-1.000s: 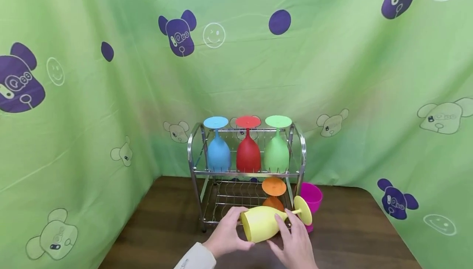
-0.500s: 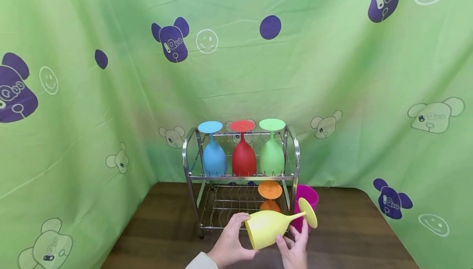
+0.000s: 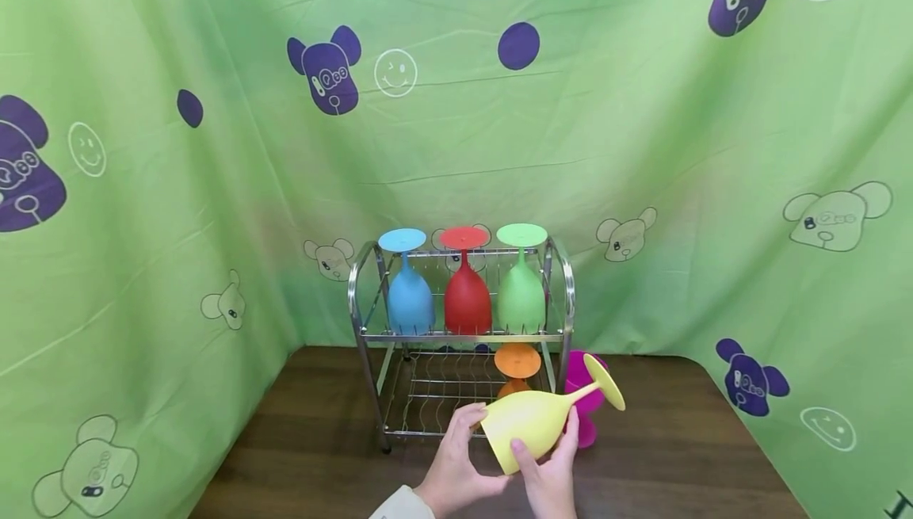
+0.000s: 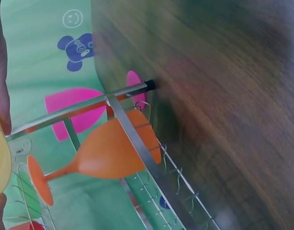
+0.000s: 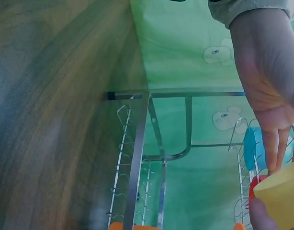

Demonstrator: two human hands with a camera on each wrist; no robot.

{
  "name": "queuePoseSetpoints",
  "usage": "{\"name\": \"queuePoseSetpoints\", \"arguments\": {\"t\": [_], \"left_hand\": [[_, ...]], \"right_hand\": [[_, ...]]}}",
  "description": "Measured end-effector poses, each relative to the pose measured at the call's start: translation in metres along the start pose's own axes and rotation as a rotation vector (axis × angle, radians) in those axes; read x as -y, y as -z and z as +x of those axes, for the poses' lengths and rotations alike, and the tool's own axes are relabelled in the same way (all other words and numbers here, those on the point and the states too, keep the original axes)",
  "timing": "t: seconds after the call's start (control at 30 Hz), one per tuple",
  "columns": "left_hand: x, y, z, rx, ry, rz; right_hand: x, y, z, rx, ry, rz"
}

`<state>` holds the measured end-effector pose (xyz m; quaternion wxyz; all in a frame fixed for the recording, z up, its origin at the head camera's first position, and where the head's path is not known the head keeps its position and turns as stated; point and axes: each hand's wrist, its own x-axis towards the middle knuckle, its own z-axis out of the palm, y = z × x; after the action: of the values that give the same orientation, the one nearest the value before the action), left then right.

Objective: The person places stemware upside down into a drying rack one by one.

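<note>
A yellow goblet (image 3: 531, 420) is held in the air before the rack, tilted, its mouth at the lower left and its foot at the upper right. My left hand (image 3: 462, 462) grips the mouth end, fingers above and thumb below. My right hand (image 3: 552, 478) holds the bowl toward the stem, thumb on the near side; its other fingers are mostly hidden behind the bowl. In the right wrist view, the left hand (image 5: 274, 108) reaches down to the yellow bowl (image 5: 283, 199). Only a strip of the right hand (image 4: 1, 81) enters the left wrist view.
The two-tier metal rack (image 3: 456, 337) carries upside-down blue (image 3: 410, 297), red (image 3: 467, 297) and green goblets (image 3: 521, 297) above. An orange goblet (image 4: 106, 151) stands inverted on the lower tier's right. A magenta goblet (image 4: 73, 108) stands behind the rack's right side, on the brown table (image 3: 663, 440).
The yellow goblet has tilted further, its foot rising to the right. My right hand has shifted from around the stem end to under the bowl, with its thumb on the near side.
</note>
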<state>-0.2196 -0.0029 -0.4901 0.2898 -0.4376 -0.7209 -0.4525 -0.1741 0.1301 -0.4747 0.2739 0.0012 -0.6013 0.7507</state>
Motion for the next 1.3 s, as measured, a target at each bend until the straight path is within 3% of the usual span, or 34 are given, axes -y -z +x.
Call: {"name": "queuePoseSetpoints", "arguments": {"t": [0.23,0.37,0.53,0.7,0.87,1.1,1.3], "left_hand": [[0.001,0.0,-0.002,0.009,0.0,0.102],[0.001,0.004,-0.004,0.05,0.006,0.141],[0.001,0.014,-0.008,0.116,0.131,0.075],[0.006,0.022,-0.013,0.127,0.252,0.024],[0.016,0.031,-0.015,0.053,0.267,0.072],[0.033,0.05,-0.016,-0.178,0.296,0.111],[0.04,0.072,-0.019,-0.171,0.277,0.203]], "right_hand": [[-0.001,-0.001,0.0,-0.056,0.009,-0.012],[-0.003,0.0,-0.002,-0.089,0.014,-0.027],[-0.005,0.002,-0.002,-0.079,0.027,-0.031],[-0.006,0.004,-0.001,-0.073,0.021,-0.063],[-0.006,0.004,-0.001,-0.064,0.023,-0.096],[-0.007,0.004,-0.002,-0.022,0.048,-0.108],[-0.01,0.005,-0.001,-0.003,0.076,-0.163]]}}
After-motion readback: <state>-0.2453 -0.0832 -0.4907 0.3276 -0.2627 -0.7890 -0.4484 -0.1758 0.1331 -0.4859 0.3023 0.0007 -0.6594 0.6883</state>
